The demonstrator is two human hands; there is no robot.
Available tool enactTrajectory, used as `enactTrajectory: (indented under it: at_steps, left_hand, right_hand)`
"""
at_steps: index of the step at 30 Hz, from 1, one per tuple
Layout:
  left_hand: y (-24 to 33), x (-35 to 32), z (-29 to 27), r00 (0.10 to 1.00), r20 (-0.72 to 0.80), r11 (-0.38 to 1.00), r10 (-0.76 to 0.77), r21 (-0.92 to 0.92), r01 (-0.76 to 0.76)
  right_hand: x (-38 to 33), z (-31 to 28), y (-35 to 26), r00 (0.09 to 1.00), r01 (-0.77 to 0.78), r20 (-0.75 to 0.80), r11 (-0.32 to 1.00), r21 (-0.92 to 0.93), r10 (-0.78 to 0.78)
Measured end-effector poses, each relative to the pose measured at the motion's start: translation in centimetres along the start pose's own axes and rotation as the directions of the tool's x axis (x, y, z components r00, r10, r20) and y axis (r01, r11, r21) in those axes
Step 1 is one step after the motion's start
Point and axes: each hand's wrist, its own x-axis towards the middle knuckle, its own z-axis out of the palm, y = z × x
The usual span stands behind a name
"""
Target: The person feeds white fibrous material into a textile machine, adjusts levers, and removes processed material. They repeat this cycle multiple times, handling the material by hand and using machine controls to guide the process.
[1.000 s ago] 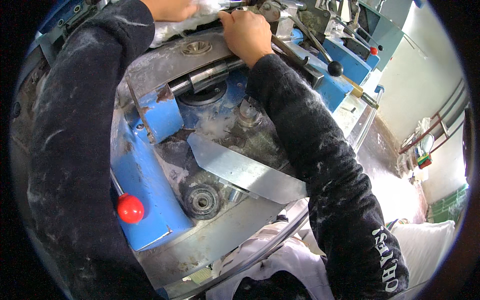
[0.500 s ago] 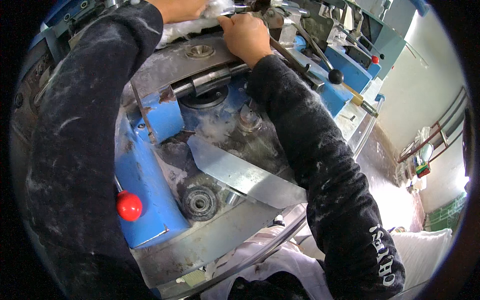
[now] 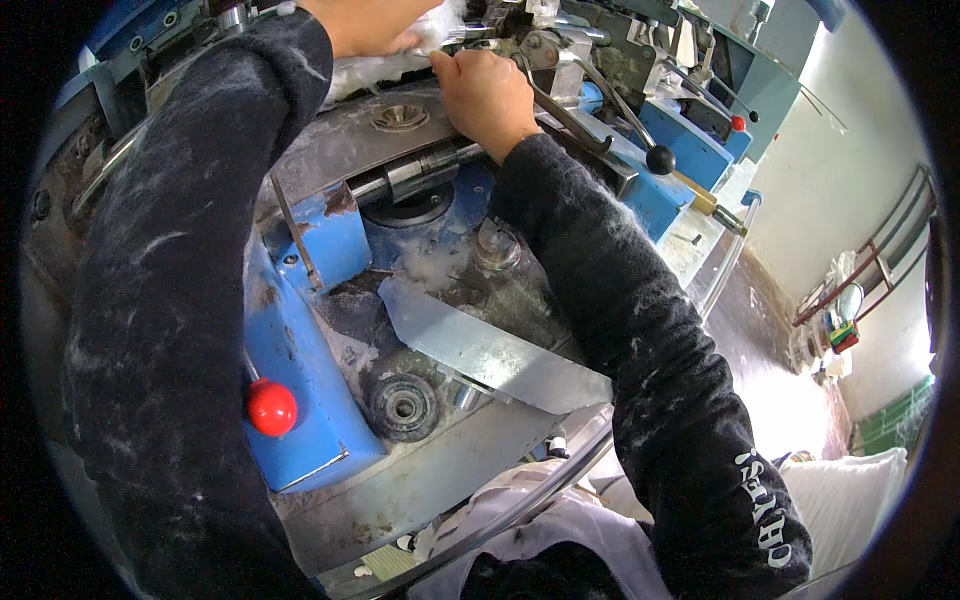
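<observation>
At the top of the view my left hand [image 3: 375,25] reaches over white fibre fluff [image 3: 375,72], its upper part cut off by the picture's edge. How its fingers are bent cannot be made out. A clump of the same fluff lies right beside those fingers. My right hand [image 3: 487,97] is closed, back toward me, thumb pointing left at the end of the fluff. Its fingertips are hidden, so what they grip does not show. Below both hands is a grey metal plate [image 3: 340,135] with a round recessed fitting [image 3: 400,118].
A red ball-knob lever [image 3: 271,407] stands on a blue housing [image 3: 330,450] near my left forearm. An angled metal strip [image 3: 500,350] reaches my right sleeve. A black-knobbed lever [image 3: 660,160] rises at right. A curved metal rail [image 3: 540,495] runs in front of my body.
The view has shifted slightly. My left hand has moved a little to the right over the fluff, while my right hand stays nearly in the same place, closed.
</observation>
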Motion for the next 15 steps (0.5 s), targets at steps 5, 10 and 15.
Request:
enactTrajectory:
  at_steps: [5, 10, 15]
  left_hand:
    - [0.1, 0.4, 0.9, 0.996, 0.079, 0.999, -0.037, 0.023, 0.036]
    - [0.0, 0.2, 1.6, 0.998, -0.009, 0.997, -0.07, -0.017, 0.07]
    - [-0.2, 0.3, 0.6, 0.995, 0.063, 0.997, -0.074, 0.015, 0.073]
  right_hand:
    - [0.9, 1.0, 0.8, 0.998, 0.034, -0.041, 0.999, -0.032, -0.036]
    - [0.3, 0.6, 1.0, 0.965, 0.175, -0.182, 0.98, -0.09, -0.189]
    - [-0.2, -1.2, 0.8, 0.967, -0.067, -0.228, 0.979, 0.194, 0.111]
